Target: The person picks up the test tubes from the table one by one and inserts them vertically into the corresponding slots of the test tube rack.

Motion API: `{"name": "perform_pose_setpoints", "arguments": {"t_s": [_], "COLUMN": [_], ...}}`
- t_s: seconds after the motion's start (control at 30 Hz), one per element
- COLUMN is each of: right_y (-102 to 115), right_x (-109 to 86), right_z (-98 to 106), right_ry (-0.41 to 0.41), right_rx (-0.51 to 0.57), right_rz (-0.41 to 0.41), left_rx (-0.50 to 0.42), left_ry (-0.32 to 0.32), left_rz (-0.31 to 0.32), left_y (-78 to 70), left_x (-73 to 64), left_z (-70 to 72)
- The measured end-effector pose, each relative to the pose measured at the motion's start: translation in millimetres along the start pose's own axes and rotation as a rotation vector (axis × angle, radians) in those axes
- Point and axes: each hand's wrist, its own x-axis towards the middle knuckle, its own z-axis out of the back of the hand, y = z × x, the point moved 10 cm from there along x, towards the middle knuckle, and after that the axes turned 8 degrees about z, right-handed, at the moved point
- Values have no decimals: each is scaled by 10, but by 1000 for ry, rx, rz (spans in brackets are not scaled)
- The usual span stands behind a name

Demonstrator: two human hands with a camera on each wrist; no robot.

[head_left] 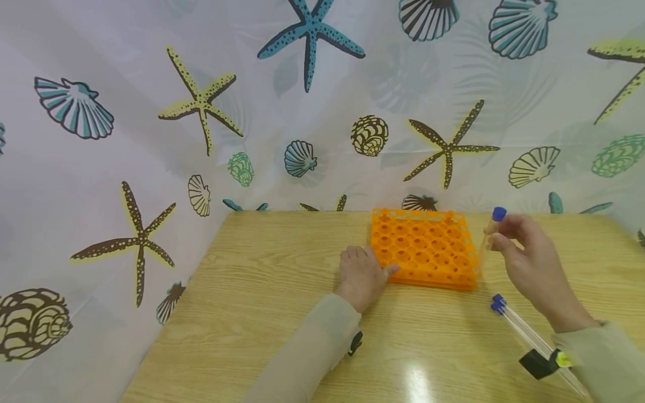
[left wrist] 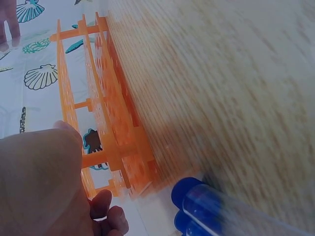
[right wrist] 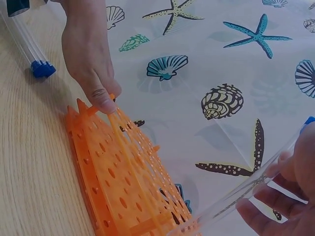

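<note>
My left hand [head_left: 360,277] grips the left end of an orange test tube rack [head_left: 420,252], its thumb over the near corner. The rack stands on the wooden table, and its visible holes hold no tubes. My right hand [head_left: 534,268] pinches a clear test tube with a blue cap [head_left: 499,214], just below the cap. That tube [right wrist: 226,201] tilts, its lower end overlapping the rack's right end in the right wrist view; whether they touch I cannot tell. In the left wrist view, curled left fingers [left wrist: 106,214] show beside the rack's end.
Two blue-capped test tubes [head_left: 526,333] lie on the table beneath my right wrist. More capped tubes [right wrist: 42,69] lie near my left forearm, hidden in the head view. A white curtain [head_left: 322,117] printed with shells and starfish hangs along the table's back edge.
</note>
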Motion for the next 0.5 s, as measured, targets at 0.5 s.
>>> {"name": "perform_pose_setpoints", "arguments": {"t_s": [0.5], "right_y": [-111], "right_x": [-74], "right_z": [-134], "right_ry": [54], "right_rx": [2], "right_rz": [-50], "left_rx": [-2], "left_ry": [15], "left_rz": [13], "left_y": [-2], "left_x": [1], "left_z": [-6]}}
